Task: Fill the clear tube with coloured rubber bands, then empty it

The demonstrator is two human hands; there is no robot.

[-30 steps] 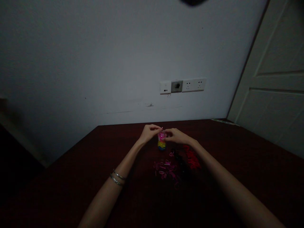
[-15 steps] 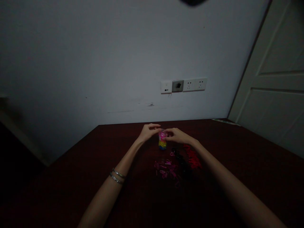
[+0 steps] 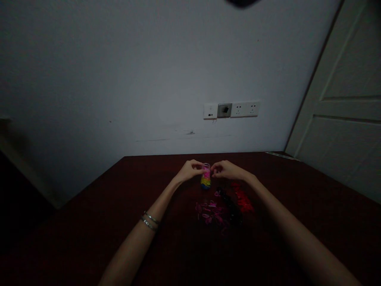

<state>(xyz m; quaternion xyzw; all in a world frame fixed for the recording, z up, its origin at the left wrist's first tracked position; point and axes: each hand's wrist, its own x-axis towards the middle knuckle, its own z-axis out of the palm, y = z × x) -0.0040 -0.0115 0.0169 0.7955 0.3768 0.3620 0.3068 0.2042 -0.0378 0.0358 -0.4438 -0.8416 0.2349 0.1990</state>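
A small clear jar [image 3: 206, 182] stands upright on the dark table, filled in layers of blue, yellow and pink bits that look like small rubber bands. My left hand [image 3: 189, 170] grips its upper left side between thumb and fingers. Close by the jar's right side is my right hand [image 3: 225, 170], its fingers curled and drawn together; anything between the fingertips is too small to make out. Nearer to me lies a scattered group of pink bands [image 3: 211, 212]. Beside them is a black pile [image 3: 231, 207], then a red pile [image 3: 243, 198].
The dark red-brown table [image 3: 166, 246] reaches back to a pale wall [image 3: 154, 79] with a row of sockets [image 3: 230, 110]. A white panelled door [image 3: 342, 123] is on the right. A thin pale strip [image 3: 282, 156] lies at the back right edge. Light is dim.
My right hand has drawn back a little to the right from the jar's top, and its fingers have curled in. My left hand stays at the jar. The view has shifted slightly.
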